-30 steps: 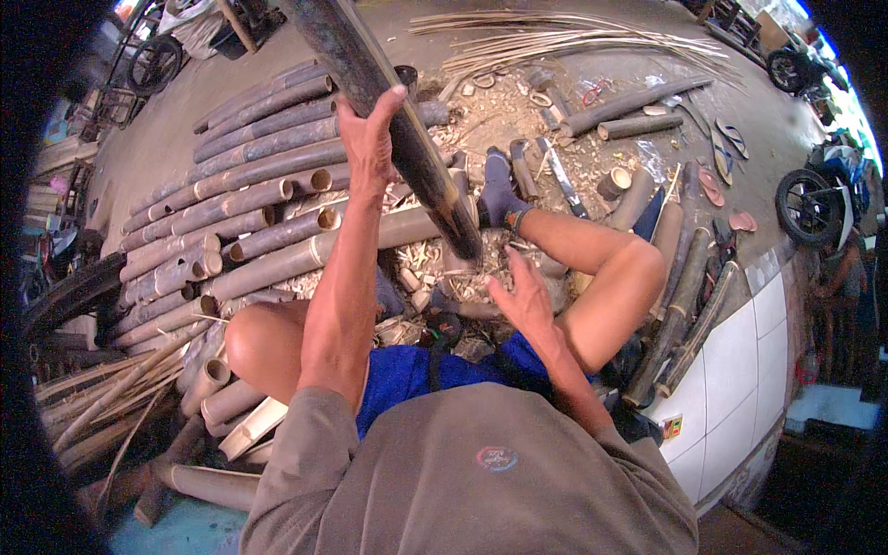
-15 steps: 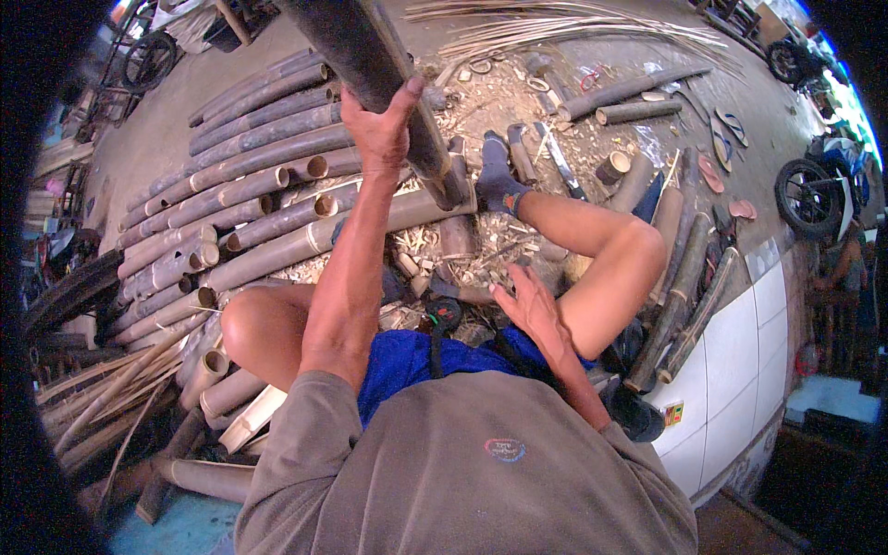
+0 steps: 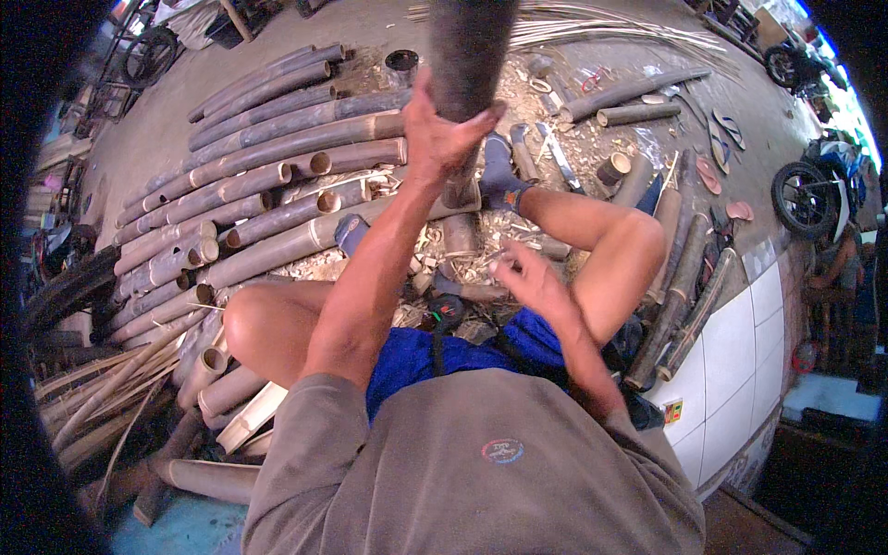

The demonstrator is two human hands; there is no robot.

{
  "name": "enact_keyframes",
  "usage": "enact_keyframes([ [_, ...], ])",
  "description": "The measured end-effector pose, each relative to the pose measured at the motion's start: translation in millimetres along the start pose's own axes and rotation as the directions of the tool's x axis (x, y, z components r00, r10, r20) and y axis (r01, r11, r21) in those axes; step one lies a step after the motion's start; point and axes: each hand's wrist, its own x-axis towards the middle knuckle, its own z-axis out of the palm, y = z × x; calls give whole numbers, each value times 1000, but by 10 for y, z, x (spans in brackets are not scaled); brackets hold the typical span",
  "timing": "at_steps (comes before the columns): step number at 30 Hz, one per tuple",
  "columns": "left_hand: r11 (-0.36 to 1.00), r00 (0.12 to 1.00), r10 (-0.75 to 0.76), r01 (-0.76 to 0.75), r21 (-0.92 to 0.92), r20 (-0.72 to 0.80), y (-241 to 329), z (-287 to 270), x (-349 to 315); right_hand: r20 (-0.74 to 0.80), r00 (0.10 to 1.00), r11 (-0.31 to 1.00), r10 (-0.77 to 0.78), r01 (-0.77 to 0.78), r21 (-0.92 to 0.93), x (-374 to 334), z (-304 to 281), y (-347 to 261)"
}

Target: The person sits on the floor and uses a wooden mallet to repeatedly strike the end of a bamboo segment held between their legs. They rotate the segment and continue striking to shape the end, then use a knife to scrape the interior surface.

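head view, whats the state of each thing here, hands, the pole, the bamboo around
left hand: raised, gripped round the dark pole
dark bamboo pole: held upright, lower end down by the foot
right hand: open, empty, hanging over the chips
cut bamboo lengths: lying side by side on the ground
thin bamboo strips: spread loose on the ground
motorbike: parked at the right edge

Open-air bamboo workshop: cut bamboo poles (image 3: 268,176) stacked on concrete floor (image 3: 166,139), split strips (image 3: 601,23), shavings (image 3: 481,250), parked motorbike (image 3: 814,190) at edge.
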Motion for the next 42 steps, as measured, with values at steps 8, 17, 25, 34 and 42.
enact_keyframes([
  [8, 998, 997, -40, 36, -60, -61, -124, 51, 110, -441, 778, 877, -448, 478, -48, 240, -2041, -2162],
  [17, 998, 998, -52, 51, -38, -37, -38, 102, 6, -442, 696, 824, -566, 493, -278, -420, -2370, -2169],
  [25, 997, 997, -79, 79, 1, 4, -92, 37, -52, -435, 748, 865, -501, 433, -254, -472, -2237, -1916],
  [34, 998, 999, -26, 25, -54, -25, -258, 64, -75, -446, 753, 872, -485, 458, -175, -414, -2180, -1874],
  [42, 992, 989, -129, 129, -1, 66, -92, 33, -232, -482, 621, 708, -618, 706, 2, 53, -2022, -2578],
])
